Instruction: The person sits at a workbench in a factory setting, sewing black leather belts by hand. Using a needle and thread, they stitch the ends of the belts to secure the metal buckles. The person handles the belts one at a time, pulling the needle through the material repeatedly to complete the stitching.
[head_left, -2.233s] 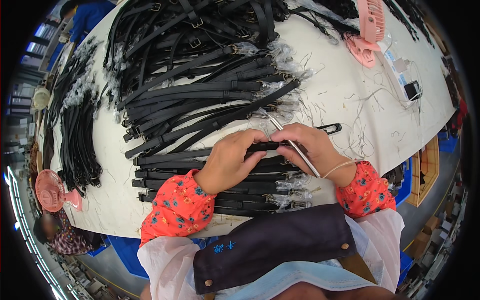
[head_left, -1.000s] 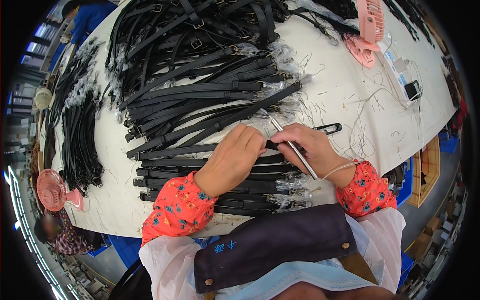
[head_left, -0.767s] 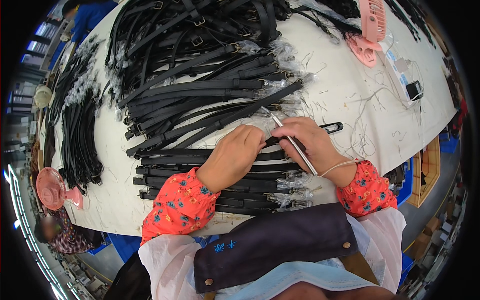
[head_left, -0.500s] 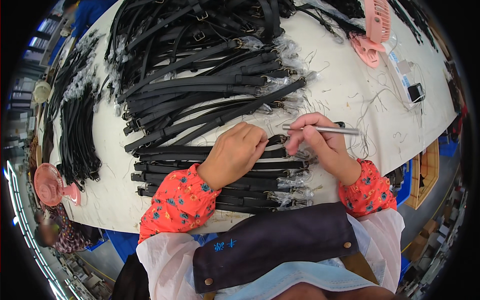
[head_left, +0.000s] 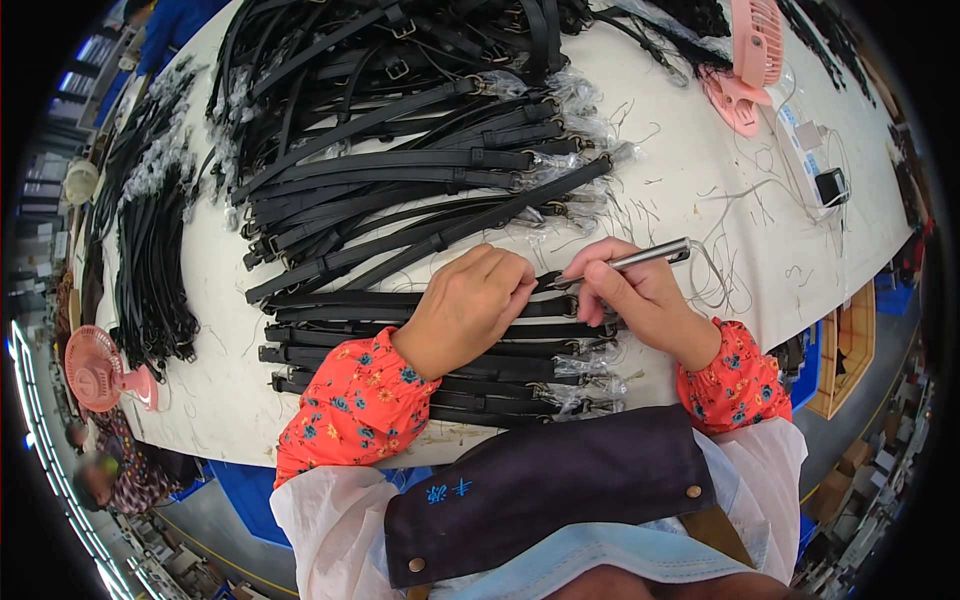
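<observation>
My left hand is closed, knuckles up, over a black strap in the near row. Its fingertips pinch at the strap's end, though the exact grip is hidden beneath them. With the fingers of my right hand I hold a slim silver pen-shaped tool, slanted up to the right. The tool's lower tip points at the strap end beside my left fingertips. More black straps with metal buckles and clear plastic wrapping on their right ends lie below and above my hands.
A large heap of black straps covers the far side of the white table. Another bundle lies left. Pink fans stand at left and far right, near a white power strip. Loose thread ends scatter rightward. People sit at left.
My right hand has moved slightly left toward my left fingertips. The silver tool has swung from nearly level to slanted, its tip now lower at the strap. My left hand stays put.
</observation>
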